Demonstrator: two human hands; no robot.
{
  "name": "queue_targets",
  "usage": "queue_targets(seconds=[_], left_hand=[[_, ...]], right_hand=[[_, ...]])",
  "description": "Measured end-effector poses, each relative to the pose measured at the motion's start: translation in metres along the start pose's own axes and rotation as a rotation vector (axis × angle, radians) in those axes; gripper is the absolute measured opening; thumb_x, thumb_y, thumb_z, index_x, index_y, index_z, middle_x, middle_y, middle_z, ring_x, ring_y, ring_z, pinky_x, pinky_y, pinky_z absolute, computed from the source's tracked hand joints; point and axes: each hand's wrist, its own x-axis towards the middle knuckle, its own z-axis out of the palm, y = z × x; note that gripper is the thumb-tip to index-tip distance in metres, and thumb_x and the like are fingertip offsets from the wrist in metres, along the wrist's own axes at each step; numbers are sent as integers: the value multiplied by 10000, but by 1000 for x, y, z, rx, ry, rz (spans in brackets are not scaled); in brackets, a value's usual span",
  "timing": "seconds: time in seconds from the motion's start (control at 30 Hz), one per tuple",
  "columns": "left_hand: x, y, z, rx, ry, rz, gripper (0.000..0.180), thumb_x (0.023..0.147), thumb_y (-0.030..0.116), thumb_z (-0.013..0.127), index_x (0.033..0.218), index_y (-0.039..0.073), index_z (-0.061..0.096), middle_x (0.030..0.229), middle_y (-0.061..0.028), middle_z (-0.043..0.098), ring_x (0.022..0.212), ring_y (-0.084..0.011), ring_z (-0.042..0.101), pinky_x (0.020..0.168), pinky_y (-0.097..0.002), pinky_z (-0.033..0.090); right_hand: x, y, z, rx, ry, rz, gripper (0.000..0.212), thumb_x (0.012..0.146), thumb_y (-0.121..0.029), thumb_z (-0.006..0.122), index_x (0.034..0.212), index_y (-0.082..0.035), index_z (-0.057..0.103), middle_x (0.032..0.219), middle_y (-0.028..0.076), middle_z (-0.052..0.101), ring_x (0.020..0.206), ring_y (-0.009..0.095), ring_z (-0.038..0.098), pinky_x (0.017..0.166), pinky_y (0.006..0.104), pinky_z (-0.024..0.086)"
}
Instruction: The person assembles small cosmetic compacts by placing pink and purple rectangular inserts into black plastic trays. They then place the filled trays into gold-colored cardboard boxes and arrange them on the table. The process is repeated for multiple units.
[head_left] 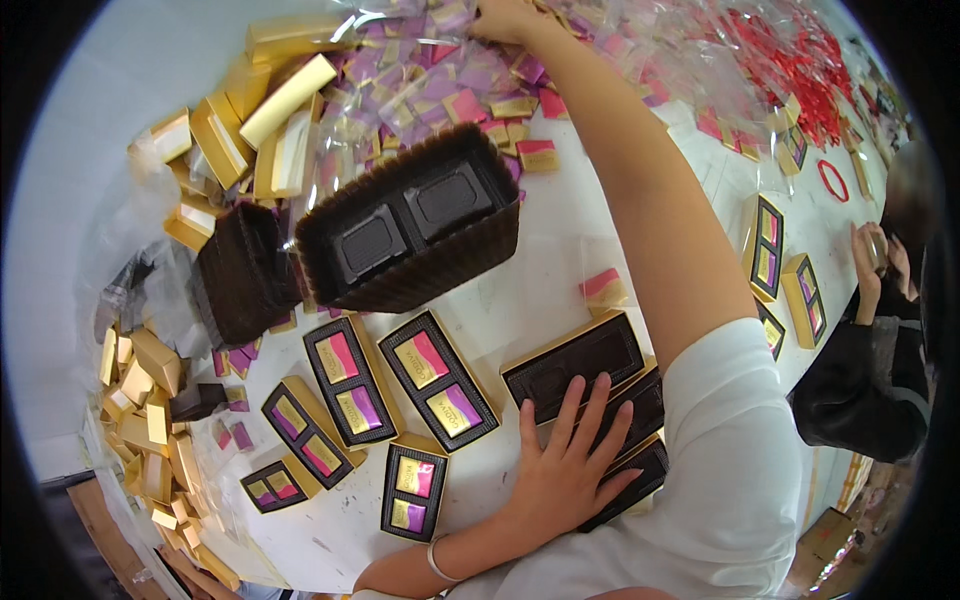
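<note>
My left hand (563, 462), a band round its wrist, lies palm down with its fingers spread across gold boxes (590, 362) fitted with dark inserts. These hold no wrapped pieces that I can see. My right arm stretches to the top edge, where my right hand (507, 20) reaches into a heap of small pink, purple and gold wrapped squares (420, 85). Its fingers are cut off or hidden there. Left of my left hand are several gold boxes (440, 380), each with a pink and a purple square in its insert.
A stack of dark plastic trays (410, 220) stands mid-table, with another dark stack (245, 275) beside it. Gold boxes (215, 140) pile up at the left. Red strips (790, 60) lie at the far right. A co-worker's hands (875, 260) hold a small box at the right edge.
</note>
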Motion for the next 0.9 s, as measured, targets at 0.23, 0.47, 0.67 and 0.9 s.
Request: queue_targets(seconds=[0.23, 0.47, 0.67, 0.9], left_hand=[[-2, 1, 2, -14, 12, 4, 634, 780, 522, 580, 1278, 143, 478, 1435, -174, 289, 1313, -365, 266, 964, -679, 126], [1, 2, -3, 14, 73, 20, 618, 791, 493, 591, 1254, 96, 494, 1420, -178, 301, 1306, -377, 268, 983, -665, 122], [-2, 3, -11, 56, 173, 76, 639, 803, 500, 585, 1265, 74, 474, 1405, -203, 304, 1298, -384, 279, 1011, -646, 101], [26, 12, -50, -1312, 428, -216, 690, 894, 568, 393, 1393, 109, 269, 1401, -185, 300, 1287, -334, 316, 1062, -502, 218]], right_hand=[[11, 32, 10, -153, 109, -314, 454, 702, -228, 628, 1143, -134, 574, 1103, 189, 561, 998, 357, 560, 814, 455, 476], [-23, 66, -39, 639, 365, -285, 182, 737, -86, 636, 916, -50, 647, 802, 65, 623, 784, 168, 592, 680, 332, 479], [-71, 69, -68, 1506, 92, 138, 240, 778, -68, 648, 1004, -27, 576, 900, 84, 606, 892, 196, 596, 606, 330, 555], [-169, 33, -90, 1713, 73, 3, 230, 785, -26, 622, 1005, -77, 577, 883, 50, 585, 823, 144, 573, 613, 292, 537]])
